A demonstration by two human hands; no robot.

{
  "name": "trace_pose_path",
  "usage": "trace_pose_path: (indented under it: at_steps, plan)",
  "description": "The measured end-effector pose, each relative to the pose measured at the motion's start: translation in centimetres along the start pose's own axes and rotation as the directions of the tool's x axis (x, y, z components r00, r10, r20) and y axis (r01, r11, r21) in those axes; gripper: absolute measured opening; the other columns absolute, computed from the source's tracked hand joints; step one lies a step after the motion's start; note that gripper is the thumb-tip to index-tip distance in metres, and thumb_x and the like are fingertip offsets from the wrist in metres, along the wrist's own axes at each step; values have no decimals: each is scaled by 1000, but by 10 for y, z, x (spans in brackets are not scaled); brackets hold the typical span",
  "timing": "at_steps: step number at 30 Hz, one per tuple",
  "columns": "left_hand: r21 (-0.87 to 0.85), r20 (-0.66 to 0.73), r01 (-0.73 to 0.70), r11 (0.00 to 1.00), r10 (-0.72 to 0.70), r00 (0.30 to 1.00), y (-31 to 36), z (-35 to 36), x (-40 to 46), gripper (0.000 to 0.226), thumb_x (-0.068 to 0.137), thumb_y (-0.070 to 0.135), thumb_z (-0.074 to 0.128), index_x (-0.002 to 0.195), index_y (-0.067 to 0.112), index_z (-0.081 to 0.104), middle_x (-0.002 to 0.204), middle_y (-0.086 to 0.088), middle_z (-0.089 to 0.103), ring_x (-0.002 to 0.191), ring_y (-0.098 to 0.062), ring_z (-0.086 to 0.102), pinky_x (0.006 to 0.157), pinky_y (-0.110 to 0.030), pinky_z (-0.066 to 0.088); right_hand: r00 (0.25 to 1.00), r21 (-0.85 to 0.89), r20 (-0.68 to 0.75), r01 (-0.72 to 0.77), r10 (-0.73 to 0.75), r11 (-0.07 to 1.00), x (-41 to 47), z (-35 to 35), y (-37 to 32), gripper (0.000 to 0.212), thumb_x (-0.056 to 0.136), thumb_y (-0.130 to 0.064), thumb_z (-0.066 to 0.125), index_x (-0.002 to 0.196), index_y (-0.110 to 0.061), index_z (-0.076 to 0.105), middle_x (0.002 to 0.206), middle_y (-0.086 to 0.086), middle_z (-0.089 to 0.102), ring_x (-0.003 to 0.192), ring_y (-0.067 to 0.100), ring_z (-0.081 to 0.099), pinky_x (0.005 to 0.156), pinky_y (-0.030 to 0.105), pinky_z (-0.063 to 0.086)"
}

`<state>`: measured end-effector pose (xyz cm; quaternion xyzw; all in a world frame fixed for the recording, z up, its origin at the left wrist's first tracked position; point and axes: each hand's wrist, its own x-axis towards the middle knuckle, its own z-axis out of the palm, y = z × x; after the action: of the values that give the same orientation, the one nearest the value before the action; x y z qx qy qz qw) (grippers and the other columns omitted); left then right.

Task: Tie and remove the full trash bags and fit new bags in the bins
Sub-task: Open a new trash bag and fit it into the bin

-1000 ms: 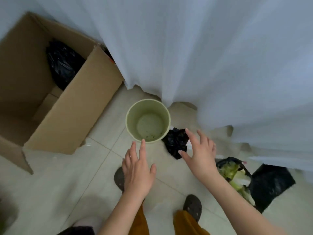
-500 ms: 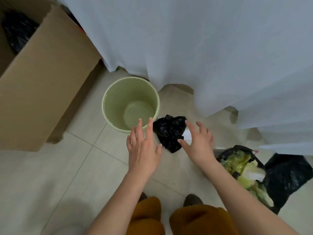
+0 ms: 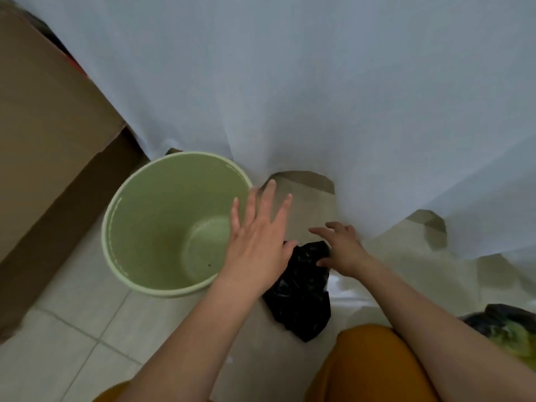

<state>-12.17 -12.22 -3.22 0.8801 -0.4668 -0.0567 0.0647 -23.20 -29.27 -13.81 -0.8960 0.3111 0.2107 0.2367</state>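
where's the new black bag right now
In the head view the crumpled black bag lies on the floor just right of the green bin, between the left hand and the right hand, which touches its top.

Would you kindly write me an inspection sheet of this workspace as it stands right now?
Surface: pale tiled floor with grey grout lines.
Job's things: green bin upright, no bag fitted, specks at the bottom; crumpled black bag on the floor right of it; full trash bag at the right edge, open, green waste showing.
Clutter: cardboard box on the left.
Grippers: left hand spread flat over the bin's rim, holding nothing; right hand with fingers on the black bag's top, grasp unclear.
Cables: nothing seen.
Surroundings: white curtain hanging to the floor behind; orange trousers below.
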Motion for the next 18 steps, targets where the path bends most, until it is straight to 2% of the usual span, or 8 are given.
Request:
trace_pose_path:
  at_steps: [3, 5, 7, 10, 11, 13, 15, 18]
  plan:
    - [102, 35, -85, 991, 82, 996, -1, 9, 14, 69, 88, 43, 59, 147, 27, 27, 159, 0, -11, 147, -28, -9, 116, -51, -8, 995, -39, 99, -23, 27, 999, 18, 19, 14, 56, 81, -32, 75, 134, -29, 54, 156, 6, 22, 138, 34, 22, 111, 45, 32]
    - [119, 66, -118, 986, 111, 992, -1, 8, 17, 55, 88, 40, 61, 137, 24, 43, 160, -1, -11, 147, -28, -8, 116, -51, -8, 996, -28, 85, -14, 17, 999, 15, 17, 20, 43, 88, -29, 68, 129, -21, 60, 155, 8, 29, 139, 32, 27, 112, 39, 29]
    - [92, 87, -112, 989, 104, 991, -2, 3, 15, 46, 88, 38, 62, 129, 22, 50, 160, -2, -10, 147, -28, -9, 116, -51, -7, 1000, 54, 17, 11, -12, 998, 2, 2, 20, 37, 89, -23, 66, 124, -12, 64, 145, 12, 44, 134, 30, 40, 107, 31, 32]
    - [64, 92, -110, 992, 104, 990, -5, -1, 9, 44, 89, 37, 61, 129, 24, 50, 161, -3, -7, 148, -26, -10, 117, -50, -7, 994, 260, -111, 22, 7, 965, -21, -37, 14, 21, 86, -10, 68, 104, 1, 68, 107, 14, 62, 106, 31, 59, 80, 27, 43]
    - [50, 86, -106, 993, 102, 991, -6, 0, 8, 45, 89, 38, 60, 131, 25, 48, 161, -2, -6, 148, -25, -10, 117, -48, -7, 989, 304, -147, 35, 10, 952, -28, -50, 11, 19, 86, -9, 68, 102, 1, 68, 102, 12, 63, 99, 29, 61, 77, 27, 45]
    - [8, 76, -82, 997, 81, 994, -7, 1, 8, 52, 90, 40, 59, 137, 28, 42, 161, -3, -6, 148, -24, -11, 117, -46, -8, 971, 357, -239, 96, -8, 929, -41, -74, 2, 19, 86, -9, 69, 103, -2, 69, 100, 7, 65, 93, 21, 61, 77, 24, 45]
    - [-59, 70, -50, 997, 54, 996, -7, -4, 11, 59, 90, 43, 57, 143, 29, 36, 161, -3, -4, 147, -22, -9, 118, -44, -6, 924, 388, -383, 180, -19, 904, -52, -95, -11, 20, 85, -11, 71, 105, -7, 71, 97, 2, 63, 90, 15, 57, 73, 15, 39]
    - [-216, -7, -7, 976, 6, 1000, -6, -16, 12, 64, 90, 46, 57, 147, 29, 33, 160, -2, 4, 145, -18, -2, 120, -43, 6, 831, 371, -556, 265, -16, 890, -67, -125, -33, 16, 84, -13, 73, 99, -11, 71, 88, -3, 61, 81, 11, 54, 66, 5, 34]
